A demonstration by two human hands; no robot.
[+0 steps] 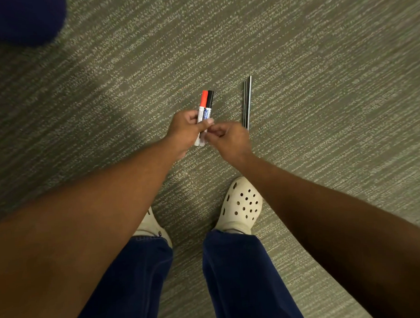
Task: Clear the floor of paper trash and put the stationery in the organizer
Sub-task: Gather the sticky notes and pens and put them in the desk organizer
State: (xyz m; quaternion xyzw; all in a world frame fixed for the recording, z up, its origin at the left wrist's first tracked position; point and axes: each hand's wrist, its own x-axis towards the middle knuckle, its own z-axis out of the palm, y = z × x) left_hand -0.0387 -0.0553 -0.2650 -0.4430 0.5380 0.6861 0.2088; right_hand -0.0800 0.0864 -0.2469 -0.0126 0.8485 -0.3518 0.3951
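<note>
My left hand (185, 130) grips two whiteboard markers side by side, one with a red cap (204, 98) and one with a black cap (210, 98), caps pointing away from me. My right hand (229, 139) is curled just right of them, its fingertips touching the markers' lower ends. Two thin dark pens or pencils (247, 101) lie parallel on the carpet just right of and beyond my right hand, untouched. No paper trash and no organizer are in view.
Grey-green striped carpet (319, 60) fills the view. My feet in white clogs (241, 203) and dark blue trousers stand right below the hands. A blurred dark blue shape (23, 20) sits at the top left corner.
</note>
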